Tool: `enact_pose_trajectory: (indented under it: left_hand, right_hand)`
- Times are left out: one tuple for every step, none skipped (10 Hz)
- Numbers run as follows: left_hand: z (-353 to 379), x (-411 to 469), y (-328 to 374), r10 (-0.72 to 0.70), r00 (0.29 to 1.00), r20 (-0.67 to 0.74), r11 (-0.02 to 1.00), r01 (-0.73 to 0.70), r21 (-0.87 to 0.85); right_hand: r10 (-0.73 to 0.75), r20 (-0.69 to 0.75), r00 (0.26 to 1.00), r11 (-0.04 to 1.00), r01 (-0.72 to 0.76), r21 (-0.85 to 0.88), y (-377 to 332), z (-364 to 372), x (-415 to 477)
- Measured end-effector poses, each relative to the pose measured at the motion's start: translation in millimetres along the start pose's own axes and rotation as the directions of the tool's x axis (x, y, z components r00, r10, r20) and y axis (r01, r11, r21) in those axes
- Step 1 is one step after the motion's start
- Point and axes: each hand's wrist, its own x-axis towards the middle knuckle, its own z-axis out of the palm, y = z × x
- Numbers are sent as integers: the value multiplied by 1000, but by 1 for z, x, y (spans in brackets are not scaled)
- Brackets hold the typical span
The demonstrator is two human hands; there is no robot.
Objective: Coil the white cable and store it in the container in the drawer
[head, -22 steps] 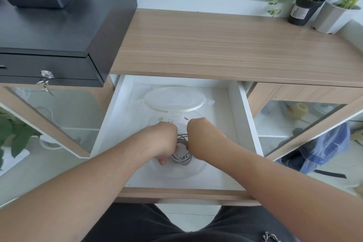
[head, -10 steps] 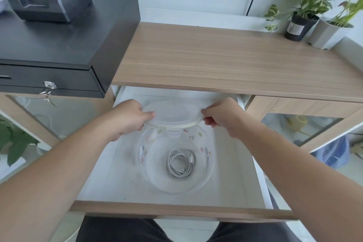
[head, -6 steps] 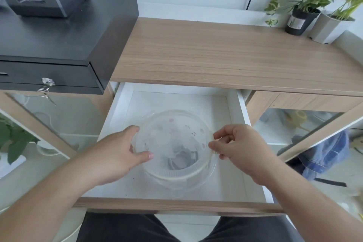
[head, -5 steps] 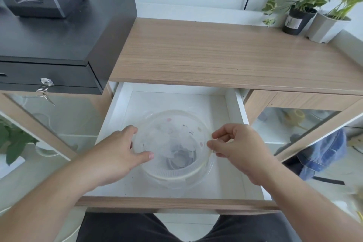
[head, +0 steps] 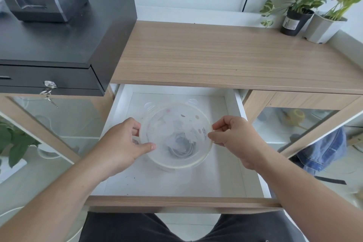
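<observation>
Both my hands on the lid of the round clear plastic container (head: 193, 160) in the open white drawer (head: 232, 102).

My left hand (head: 125, 143) pinches the translucent round plastic lid's (head: 172, 122) left edge, thumb on top, fingers beneath; my right hand (head: 233, 137) nips the right rim between fingertips. The lid sits over the container (slightly tilted, I think), and the coiled white cable (head: 181, 148) lies at the container's bottom, blurred through the plastic. The wooden countertop (head: 216, 53) overhangs the drawer's back.
</observation>
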Motion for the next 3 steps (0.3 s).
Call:
enact_pose_trajectory:
  left_hand:
    - [-1, 1, -2, -3, 1000, 25, 1000, 4, -19]
    - [-2, 5, -3, -27, 998, 59, 998, 30, -55]
    - [-5, 3, -4, -25, 1000, 0, 997, 25, -75]
  right_hand:
    - [-8, 48, 999, 1000, 9, -9, 1, -4, 1]
    - [-42, 92, 995, 984, 57, -170, -3, -6, 1]
    - [-255, -39, 966, 911, 226, -344, -18, -26, -16]
